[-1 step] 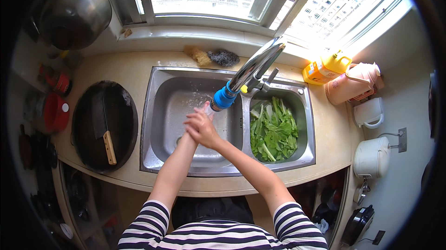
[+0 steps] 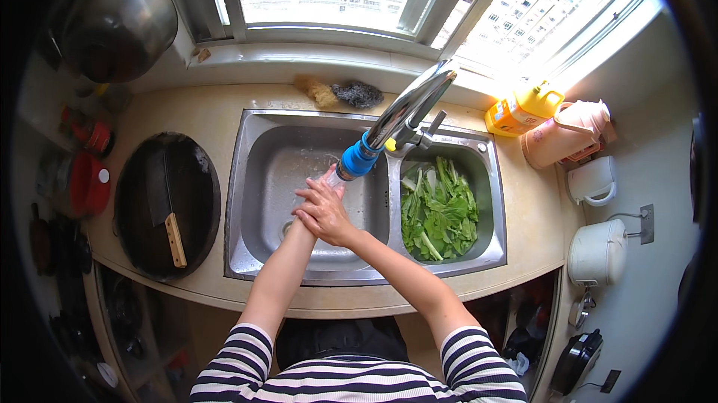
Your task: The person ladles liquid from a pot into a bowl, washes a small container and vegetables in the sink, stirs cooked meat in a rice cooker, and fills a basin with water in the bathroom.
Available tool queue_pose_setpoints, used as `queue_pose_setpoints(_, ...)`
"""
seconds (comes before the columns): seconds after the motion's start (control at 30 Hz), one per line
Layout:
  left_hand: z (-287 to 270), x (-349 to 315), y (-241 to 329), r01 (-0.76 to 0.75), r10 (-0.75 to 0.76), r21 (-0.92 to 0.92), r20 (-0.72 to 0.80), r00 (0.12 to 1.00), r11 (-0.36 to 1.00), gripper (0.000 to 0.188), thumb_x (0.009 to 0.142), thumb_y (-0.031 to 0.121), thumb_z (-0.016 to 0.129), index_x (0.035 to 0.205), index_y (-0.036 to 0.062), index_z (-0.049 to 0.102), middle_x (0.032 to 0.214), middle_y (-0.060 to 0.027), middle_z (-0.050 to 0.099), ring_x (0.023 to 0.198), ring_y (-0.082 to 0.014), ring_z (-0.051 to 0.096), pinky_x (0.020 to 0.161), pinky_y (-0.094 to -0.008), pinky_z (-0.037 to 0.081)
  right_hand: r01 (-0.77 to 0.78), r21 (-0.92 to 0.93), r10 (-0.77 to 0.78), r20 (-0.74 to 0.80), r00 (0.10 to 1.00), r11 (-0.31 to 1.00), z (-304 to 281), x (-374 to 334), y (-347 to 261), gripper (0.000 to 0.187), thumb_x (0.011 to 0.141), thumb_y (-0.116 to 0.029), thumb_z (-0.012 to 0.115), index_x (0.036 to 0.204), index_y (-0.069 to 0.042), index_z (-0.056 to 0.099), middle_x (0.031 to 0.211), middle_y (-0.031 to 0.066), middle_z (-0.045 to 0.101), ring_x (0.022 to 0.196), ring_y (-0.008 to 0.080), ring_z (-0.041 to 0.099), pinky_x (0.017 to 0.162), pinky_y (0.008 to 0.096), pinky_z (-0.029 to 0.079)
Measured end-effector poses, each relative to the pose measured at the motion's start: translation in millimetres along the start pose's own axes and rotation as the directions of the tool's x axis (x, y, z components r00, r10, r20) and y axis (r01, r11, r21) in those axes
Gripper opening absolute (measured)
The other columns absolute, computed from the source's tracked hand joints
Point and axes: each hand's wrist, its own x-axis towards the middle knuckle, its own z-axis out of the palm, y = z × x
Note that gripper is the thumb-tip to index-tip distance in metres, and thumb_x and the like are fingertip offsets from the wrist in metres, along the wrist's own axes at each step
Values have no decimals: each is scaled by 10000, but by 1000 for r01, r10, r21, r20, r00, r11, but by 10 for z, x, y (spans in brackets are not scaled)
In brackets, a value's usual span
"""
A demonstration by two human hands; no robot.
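Observation:
Over the large left basin of a steel double sink (image 2: 233, 242), my two hands meet under the tap. My left hand (image 2: 330, 173) reaches forward below the tap's blue nozzle (image 2: 356, 161); its fingers look stretched out, though most of the hand is covered. Across its back lies my right hand (image 2: 323, 212), open, with wet fingers spread and nothing in them. Clear water seems to come from the nozzle onto the hands. The chrome tap (image 2: 415, 100) arches from behind the sink. Leafy green vegetables (image 2: 441, 212) fill much of the smaller right basin.
On the left counter, a cleaver (image 2: 174, 238) with a wooden handle rests on a round black pan (image 2: 134, 246). Behind the sink lies a steel scouring pad (image 2: 357, 94). A yellow bottle (image 2: 516, 115) and a pink thermos jug (image 2: 557, 137) stand at the right.
My right hand's fingers have shifted slightly over the back of my left hand and look more spread. Both hands stay under the nozzle.

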Motion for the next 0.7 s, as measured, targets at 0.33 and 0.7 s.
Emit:
queue_pose_setpoints(0.33, 625, -193, 107, 83, -77, 123, -51, 996, 989, 295, 877, 273, 437, 1051, 50, 521, 1051, -116, 564, 939, -220, 552, 875, -380, 431, -505, 541, 634, -68, 770, 672, 36, 80, 127, 156, 744, -136, 537, 838, -40, 615, 905, 133, 612, 946, 297, 554, 868, 407, 383)
queue_pose_setpoints(0.7, 1338, -983, -238, -126, 129, 68, -29, 991, 990, 247, 857, 230, 487, 1035, 59, 488, 963, -88, 571, 875, -261, 555, 808, -460, 451, -754, 165, 763, 13, 646, 636, 517, 57, 1028, 254, 772, -308, 511, 731, -58, 535, 719, 60, 556, 702, 187, 553, 623, 313, 432)
